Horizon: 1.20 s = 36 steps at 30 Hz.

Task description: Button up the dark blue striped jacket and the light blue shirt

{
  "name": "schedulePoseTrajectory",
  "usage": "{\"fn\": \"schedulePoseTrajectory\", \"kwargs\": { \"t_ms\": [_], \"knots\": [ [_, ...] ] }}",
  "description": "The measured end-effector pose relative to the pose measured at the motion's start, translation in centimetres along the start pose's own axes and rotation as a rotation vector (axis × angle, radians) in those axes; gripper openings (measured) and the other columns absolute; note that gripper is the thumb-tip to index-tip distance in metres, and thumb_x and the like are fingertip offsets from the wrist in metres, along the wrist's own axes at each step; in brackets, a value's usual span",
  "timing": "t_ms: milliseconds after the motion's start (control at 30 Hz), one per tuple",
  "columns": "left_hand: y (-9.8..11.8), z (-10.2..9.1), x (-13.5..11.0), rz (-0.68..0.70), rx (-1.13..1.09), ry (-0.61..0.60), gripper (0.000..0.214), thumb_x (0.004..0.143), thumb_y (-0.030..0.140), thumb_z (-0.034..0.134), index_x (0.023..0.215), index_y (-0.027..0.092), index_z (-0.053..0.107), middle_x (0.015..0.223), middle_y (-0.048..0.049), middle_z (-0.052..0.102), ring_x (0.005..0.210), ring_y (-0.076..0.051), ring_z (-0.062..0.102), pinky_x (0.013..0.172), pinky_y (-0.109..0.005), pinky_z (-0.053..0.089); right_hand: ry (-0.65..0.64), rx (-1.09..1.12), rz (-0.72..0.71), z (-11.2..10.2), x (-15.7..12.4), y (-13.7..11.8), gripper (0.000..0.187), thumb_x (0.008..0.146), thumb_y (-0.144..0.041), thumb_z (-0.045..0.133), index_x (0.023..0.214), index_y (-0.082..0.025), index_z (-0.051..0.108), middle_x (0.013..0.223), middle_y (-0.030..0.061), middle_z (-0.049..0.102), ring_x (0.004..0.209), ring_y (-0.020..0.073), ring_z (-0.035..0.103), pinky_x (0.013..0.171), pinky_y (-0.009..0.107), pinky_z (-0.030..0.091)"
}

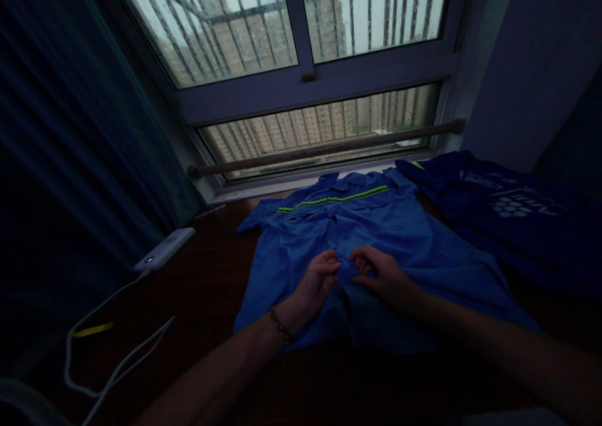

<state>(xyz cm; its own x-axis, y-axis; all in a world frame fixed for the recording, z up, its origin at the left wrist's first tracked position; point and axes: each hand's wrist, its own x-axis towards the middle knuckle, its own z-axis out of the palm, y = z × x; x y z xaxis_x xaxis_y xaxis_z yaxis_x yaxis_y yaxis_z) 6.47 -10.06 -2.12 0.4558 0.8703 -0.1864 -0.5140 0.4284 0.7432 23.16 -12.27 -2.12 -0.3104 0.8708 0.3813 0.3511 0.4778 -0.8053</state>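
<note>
A blue work shirt (404, 244) with a yellow-green reflective stripe lies spread flat on a dark wooden surface (202, 288) below a window. My left hand (318, 278), with a bead bracelet at the wrist, pinches the fabric at the shirt's middle front. My right hand (379, 272) pinches the same strip of fabric just to the right, fingertips almost touching the left ones. Both hands rest on the shirt with fingers closed on the cloth.
A dark navy garment (508, 209) with white print lies to the right, partly overlapping the shirt's edge. A white power bank (164, 249) with a white cable (94, 357) sits at the left. A dark curtain (70, 131) hangs left; the window sill (301, 184) runs behind.
</note>
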Motion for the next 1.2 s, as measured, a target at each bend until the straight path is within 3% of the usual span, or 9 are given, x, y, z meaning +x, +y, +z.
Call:
{"fn": "schedulePoseTrajectory", "kwargs": {
  "t_ms": [367,500,667,1200],
  "knots": [
    [-0.54,-0.26,0.41,0.024,0.163,0.122,0.038,0.055,0.015,0.071,0.087,0.015,0.051,0.067,0.0019,0.056,0.057,-0.008,0.054,0.056,-0.02,0.04,-0.012,0.061,0.177,0.14,0.19,0.64,0.027,0.066,-0.021,0.063,0.089,-0.016,0.049,0.073,-0.0016,0.052,0.065,0.0095,0.05,0.06,0.023,0.043],
    [-0.8,-0.29,0.7,0.051,0.307,0.153,0.042,0.051,0.016,0.073,0.087,0.016,0.05,0.065,0.004,0.055,0.052,-0.007,0.051,0.051,-0.018,0.035,0.021,-0.003,0.097,0.38,-0.21,0.77,0.038,0.067,-0.018,0.061,0.102,-0.016,0.047,0.079,-0.0001,0.052,0.066,0.01,0.05,0.062,0.024,0.045],
    [-0.7,0.08,0.35,0.071,0.344,0.11,0.039,0.056,0.016,0.07,0.089,0.015,0.049,0.069,0.0024,0.057,0.055,-0.007,0.052,0.053,-0.018,0.036,0.026,-0.181,-0.051,0.33,-0.6,0.39,0.051,0.07,-0.012,0.058,0.117,-0.024,0.045,0.086,0.0014,0.05,0.073,0.012,0.049,0.07,0.027,0.044],
    [-0.78,0.1,0.43,0.087,0.288,0.101,0.039,0.053,0.014,0.071,0.085,0.016,0.048,0.069,0.002,0.058,0.058,-0.009,0.055,0.056,-0.019,0.039,-0.049,-0.286,-0.03,0.18,-0.63,0.13,0.045,0.076,-0.021,0.052,0.121,-0.022,0.043,0.092,0.005,0.049,0.075,0.0134,0.049,0.07,0.029,0.044]
  ]
}}
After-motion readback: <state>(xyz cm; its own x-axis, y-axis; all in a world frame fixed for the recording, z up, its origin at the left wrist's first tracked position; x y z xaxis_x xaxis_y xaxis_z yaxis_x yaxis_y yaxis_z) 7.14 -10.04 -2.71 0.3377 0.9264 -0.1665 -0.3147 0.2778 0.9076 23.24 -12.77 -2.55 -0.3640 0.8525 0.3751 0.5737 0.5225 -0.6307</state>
